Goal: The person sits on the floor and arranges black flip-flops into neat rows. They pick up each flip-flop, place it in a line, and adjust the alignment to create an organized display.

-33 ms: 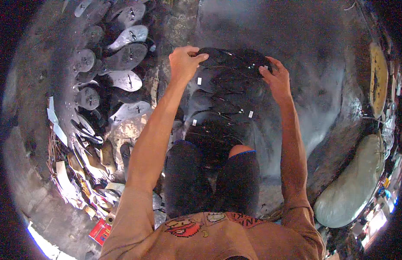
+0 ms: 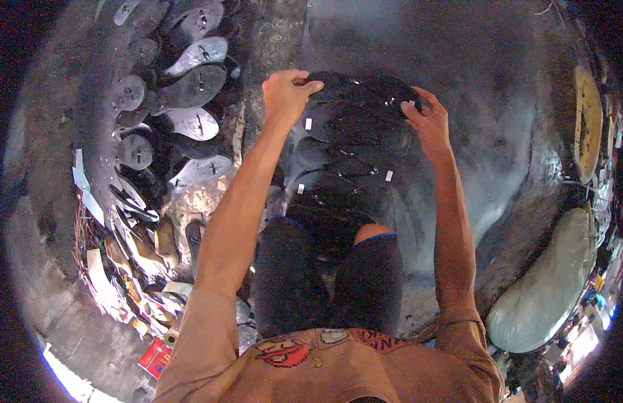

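The left hand (image 2: 288,94) pinches one end of a black sandal pair (image 2: 331,85) between thumb and fingers; the right hand (image 2: 427,119) grips the other end. The pair lies at the far end of a row of dark footwear (image 2: 325,181) (little white tags among it). Little differs from the earlier frame: the hands stay put, while glints on the straps have shifted slightly. Grey soles (image 2: 196,124) lie leftward.

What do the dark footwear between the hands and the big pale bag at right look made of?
Dark footwear: probably rubber or foam, mostly matt black with small glints; too dark to be sure. Pale bag: likely thin plastic, since its bulging skin is smooth with a soft sheen, though coated fabric is possible.
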Motion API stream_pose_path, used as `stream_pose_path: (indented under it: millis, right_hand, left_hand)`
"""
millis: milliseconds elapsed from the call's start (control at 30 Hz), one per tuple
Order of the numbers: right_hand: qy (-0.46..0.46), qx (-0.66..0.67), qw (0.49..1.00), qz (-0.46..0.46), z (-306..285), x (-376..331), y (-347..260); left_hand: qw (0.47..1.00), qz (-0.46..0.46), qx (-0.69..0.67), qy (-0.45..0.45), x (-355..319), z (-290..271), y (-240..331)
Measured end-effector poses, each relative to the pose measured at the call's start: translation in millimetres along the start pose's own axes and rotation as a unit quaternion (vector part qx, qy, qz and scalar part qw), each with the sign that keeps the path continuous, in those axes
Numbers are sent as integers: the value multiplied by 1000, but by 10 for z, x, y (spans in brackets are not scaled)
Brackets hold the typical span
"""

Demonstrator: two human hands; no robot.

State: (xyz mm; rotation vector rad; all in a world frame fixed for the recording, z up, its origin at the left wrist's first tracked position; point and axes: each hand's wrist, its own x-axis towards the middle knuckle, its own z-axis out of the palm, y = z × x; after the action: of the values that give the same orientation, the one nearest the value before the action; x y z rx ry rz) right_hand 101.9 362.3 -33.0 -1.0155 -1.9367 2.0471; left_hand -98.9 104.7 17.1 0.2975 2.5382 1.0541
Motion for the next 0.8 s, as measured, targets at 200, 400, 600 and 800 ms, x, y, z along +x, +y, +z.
stream_pose_path:
  millis: [200, 400, 600, 800]
  right_hand:
    - [21, 19, 999, 16, 119, 48, 56]
    - [40, -207, 977, -22, 33, 83, 63]
    - [197, -500, 837, -103, 291, -102, -93]
    - [294, -431, 837, -163, -551, -576, -155]
  left_hand:
    - [1000, 17, 25, -5, 199, 120, -34]
    - [952, 98, 290, -12, 225, 125, 73]
    - [932, 178, 317, 8, 156, 42, -73]
    - [959, 221, 161, -81, -691, -925, -551]
